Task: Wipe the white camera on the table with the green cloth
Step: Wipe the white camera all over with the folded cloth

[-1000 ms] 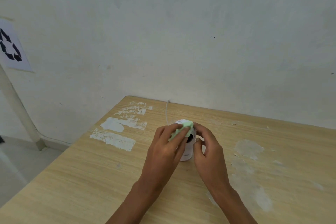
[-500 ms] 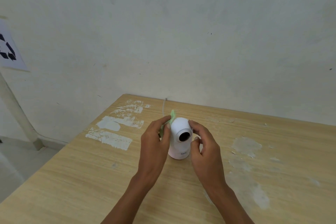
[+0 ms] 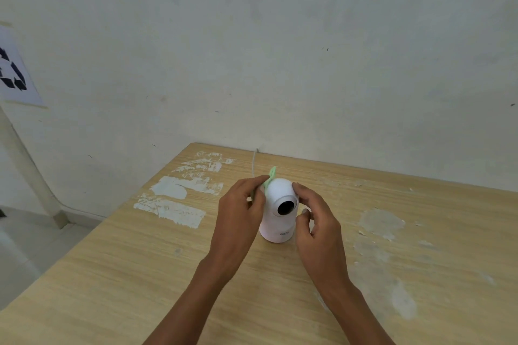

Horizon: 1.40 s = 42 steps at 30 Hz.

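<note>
Mid-desk, toward the far edge: camera [image 3: 278, 211], white, upright, lens facing the wearer. Left hand [image 3: 240, 214] at its left side, fingers pinched on the cloth [image 3: 269, 179], which lies against the dome's upper left; most of the cloth hidden. Right hand [image 3: 315, 218] at the right side, fingertips narrowly curled, touching the dome. Beyond, a cable [image 3: 254, 162] runs to the far edge. Risk: a hard sideways rub likely tips the tall body or snags the cable.

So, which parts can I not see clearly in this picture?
Head view:
- Most of the green cloth: hidden behind the left hand.
- The white camera back and left side: facing away or covered.
- The paper sign on the wall: cut by the left edge.
</note>
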{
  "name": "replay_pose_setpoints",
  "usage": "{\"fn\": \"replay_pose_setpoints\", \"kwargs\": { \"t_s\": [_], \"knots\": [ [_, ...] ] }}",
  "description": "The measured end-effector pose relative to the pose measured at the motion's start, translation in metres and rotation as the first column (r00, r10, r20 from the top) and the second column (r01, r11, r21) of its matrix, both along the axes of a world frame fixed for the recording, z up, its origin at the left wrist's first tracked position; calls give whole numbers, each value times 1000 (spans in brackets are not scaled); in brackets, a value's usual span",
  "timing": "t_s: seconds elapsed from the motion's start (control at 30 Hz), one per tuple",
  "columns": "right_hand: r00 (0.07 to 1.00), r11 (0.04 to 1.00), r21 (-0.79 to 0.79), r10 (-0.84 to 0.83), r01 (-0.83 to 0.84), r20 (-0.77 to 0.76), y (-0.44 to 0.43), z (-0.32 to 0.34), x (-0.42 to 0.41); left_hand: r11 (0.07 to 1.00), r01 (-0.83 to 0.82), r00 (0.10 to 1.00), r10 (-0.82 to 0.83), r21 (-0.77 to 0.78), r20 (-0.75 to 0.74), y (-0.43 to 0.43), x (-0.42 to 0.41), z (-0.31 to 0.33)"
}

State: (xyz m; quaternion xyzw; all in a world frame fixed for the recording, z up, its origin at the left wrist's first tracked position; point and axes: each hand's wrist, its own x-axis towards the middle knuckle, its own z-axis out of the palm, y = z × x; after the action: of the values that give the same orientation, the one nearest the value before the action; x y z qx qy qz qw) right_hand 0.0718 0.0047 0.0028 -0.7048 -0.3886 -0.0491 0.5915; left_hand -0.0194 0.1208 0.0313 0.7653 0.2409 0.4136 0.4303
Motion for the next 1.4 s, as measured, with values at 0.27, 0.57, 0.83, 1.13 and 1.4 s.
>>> {"fn": "replay_pose_setpoints", "kwargs": {
  "t_s": [0.27, 0.57, 0.83, 1.13, 1.4],
  "knots": [
    [1000, 1000, 4, 5, -5, 14, 0, 2, 0, 996, 55, 998, -56, 70, 3, -5, 6, 14],
    [1000, 1000, 2, 0, 0, 8, 0, -1, 1, 985, -45, 994, 61, -166, 95, -29, -15, -23],
    [1000, 1000, 1, 15, -15, -15, 0, 0, -1, 997, -67, 991, 72, -45, 113, -32, -14, -18],
    [1000, 1000, 5, 6, -6, 0, 0, -2, 0, 978, -46, 997, 56, -201, 43, -24, -17, -27],
    [1000, 1000, 3, 2, -2, 0, 0, -2, 0, 993, -52, 994, 61, -105, 88, -20, -12, -7]
  ]
}}
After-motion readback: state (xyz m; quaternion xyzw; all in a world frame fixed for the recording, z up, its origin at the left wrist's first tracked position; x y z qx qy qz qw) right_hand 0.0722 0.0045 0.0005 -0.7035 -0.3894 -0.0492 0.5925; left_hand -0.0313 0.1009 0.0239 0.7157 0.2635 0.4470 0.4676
